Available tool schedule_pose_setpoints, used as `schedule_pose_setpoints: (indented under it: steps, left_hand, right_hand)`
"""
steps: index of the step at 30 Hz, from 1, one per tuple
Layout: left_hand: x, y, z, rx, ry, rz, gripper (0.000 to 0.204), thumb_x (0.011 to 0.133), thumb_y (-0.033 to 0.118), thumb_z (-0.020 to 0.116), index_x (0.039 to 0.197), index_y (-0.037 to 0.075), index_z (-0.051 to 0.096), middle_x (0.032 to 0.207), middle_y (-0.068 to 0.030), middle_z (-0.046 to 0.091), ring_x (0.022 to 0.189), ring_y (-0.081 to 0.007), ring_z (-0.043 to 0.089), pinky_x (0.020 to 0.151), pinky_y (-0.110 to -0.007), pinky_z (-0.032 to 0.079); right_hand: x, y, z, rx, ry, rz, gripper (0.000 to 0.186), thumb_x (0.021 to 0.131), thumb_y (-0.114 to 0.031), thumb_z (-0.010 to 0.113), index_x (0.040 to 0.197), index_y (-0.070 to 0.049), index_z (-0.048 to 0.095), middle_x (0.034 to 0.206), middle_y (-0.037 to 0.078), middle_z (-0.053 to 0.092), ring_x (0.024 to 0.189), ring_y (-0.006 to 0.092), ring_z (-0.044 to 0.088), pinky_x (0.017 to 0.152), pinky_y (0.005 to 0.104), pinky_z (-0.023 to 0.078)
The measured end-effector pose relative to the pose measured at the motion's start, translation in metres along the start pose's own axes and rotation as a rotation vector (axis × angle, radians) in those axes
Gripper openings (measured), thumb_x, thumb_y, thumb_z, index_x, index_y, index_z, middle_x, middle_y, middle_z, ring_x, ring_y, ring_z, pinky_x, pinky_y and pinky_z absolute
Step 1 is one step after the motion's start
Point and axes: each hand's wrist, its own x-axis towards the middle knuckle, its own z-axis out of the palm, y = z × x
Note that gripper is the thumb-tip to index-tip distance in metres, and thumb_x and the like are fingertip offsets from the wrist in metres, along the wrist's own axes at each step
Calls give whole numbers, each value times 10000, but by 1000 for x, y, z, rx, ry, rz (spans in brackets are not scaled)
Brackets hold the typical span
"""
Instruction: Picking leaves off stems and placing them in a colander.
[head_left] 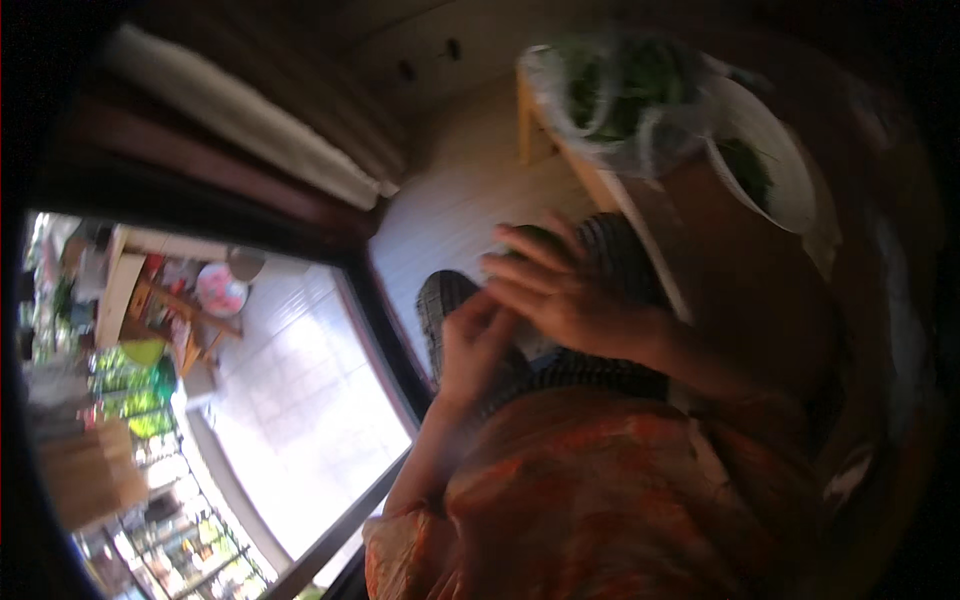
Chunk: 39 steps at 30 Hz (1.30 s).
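Both my hands meet above my lap, over dark patterned trousers. My left hand (pixel 474 345) is closed, its fingers curled against the base of my right hand's fingers. What it grips, if anything, is hidden. My right hand (pixel 560 295) reaches across from the right, palm down, its fingers stretched out and apart, somewhat smeared. A small dark green patch (pixel 546 240) shows beyond those fingers; I cannot tell whether it is a leaf or whether the hand touches it. To the far right, leafy greens (pixel 635 95) fill a clear plastic bag (pixel 665 140).
The bag stands on a wooden table (pixel 690 225). Beside it, a white bowl-shaped container (pixel 785 160) holds more greens. At left, a dark door frame (pixel 385 325) borders a bright tiled floor (pixel 290 400) with a wooden stool (pixel 190 320). A curtain (pixel 240 110) hangs at upper left.
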Motion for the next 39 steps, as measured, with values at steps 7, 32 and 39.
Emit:
schedule_pose_setpoints:
  steps: [7,32,39]
  left_hand:
    - [-4,2,-7,-35,-43,2,233,922,179,592,1050,1,670,914,-18,650,835,-87,574,750,-250,464]
    - [-1,18,20,247,-385,745,71,762,52,632,827,29,645,801,-134,646,728,-286,641,659,-355,511]
    - [-14,21,4,-9,-234,305,80,895,78,625,876,6,655,813,-56,661,745,-95,600,669,-276,485]
  right_hand:
    - [-11,0,0,-14,-164,2,273,792,-35,637,1064,-8,633,1035,96,582,1165,266,539,1126,612,254]
    - [-70,59,-23,1509,-733,341,312,962,-274,560,861,17,612,765,89,622,693,216,620,731,363,504]
    - [-127,148,-97,1753,173,558,273,995,-237,509,1124,-16,603,978,131,636,849,265,628,831,448,521]
